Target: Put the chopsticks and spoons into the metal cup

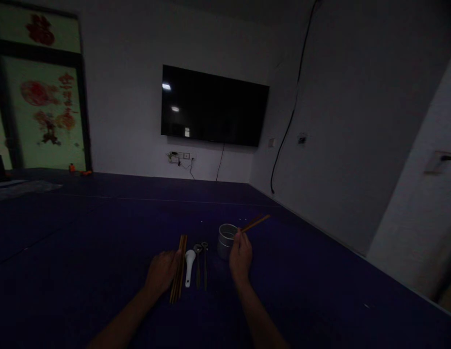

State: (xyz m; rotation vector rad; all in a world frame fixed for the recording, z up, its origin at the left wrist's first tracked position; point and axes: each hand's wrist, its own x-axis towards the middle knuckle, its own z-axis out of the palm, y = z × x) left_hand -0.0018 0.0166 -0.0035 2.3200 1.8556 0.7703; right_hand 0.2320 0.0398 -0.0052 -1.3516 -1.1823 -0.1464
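Note:
My right hand [240,255] is closed in a pinch on a wooden chopstick [255,223] that slants up to the right, beside the rim of a small metal cup [225,240]. My left hand [161,272] rests on the dark blue surface with its fingers curled against a bundle of wooden chopsticks [179,271] lying flat. To the right of the bundle lie a white ceramic spoon [189,264] and two metal spoons [201,264], side by side between my hands.
The dark blue floor covering [83,232] spreads wide on all sides. A black television [214,106] hangs on the white wall ahead, with sockets [180,156] beneath it. A glass door with red decorations [47,102] stands at the far left. A white wall [356,145] runs along the right.

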